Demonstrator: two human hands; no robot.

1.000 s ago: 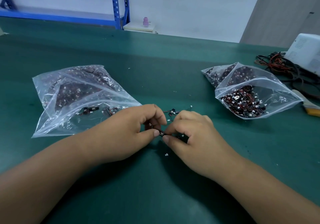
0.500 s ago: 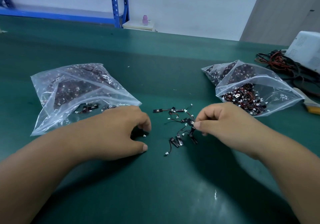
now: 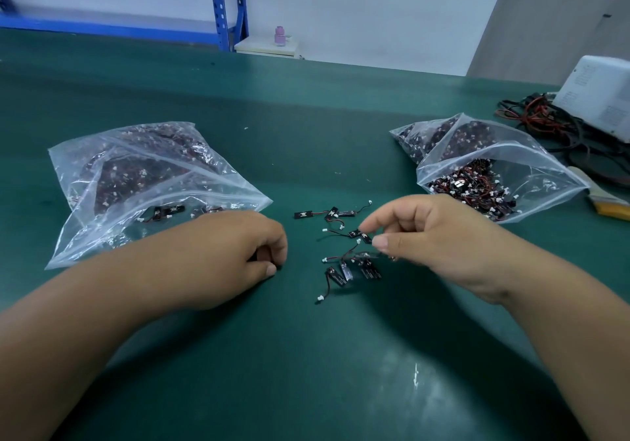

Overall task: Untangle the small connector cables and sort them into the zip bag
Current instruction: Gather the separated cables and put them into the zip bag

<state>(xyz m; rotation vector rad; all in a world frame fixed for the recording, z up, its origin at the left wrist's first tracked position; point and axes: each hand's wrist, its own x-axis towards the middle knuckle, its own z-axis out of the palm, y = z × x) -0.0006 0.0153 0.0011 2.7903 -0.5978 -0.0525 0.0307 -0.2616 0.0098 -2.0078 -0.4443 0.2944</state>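
While the left hand (image 3: 218, 256) rests curled, grip unclear, the right hand (image 3: 433, 236) pinches a cable (image 3: 358, 234).

An electronics assembly workshop is indicated: a long bench is covered with a green mat (image 3: 306, 117), blue steel racking (image 3: 228, 4) is set behind it, clear zip bags (image 3: 143, 181) are filled with small connector cables (image 3: 470, 188), and a tangle of wires (image 3: 538, 117) is piled beside a white device (image 3: 600, 93).

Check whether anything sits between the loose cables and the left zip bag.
Only the left hand, resting on the table between the loose cables and the left zip bag. The right hand pinches one cable; nothing else blocks that path.
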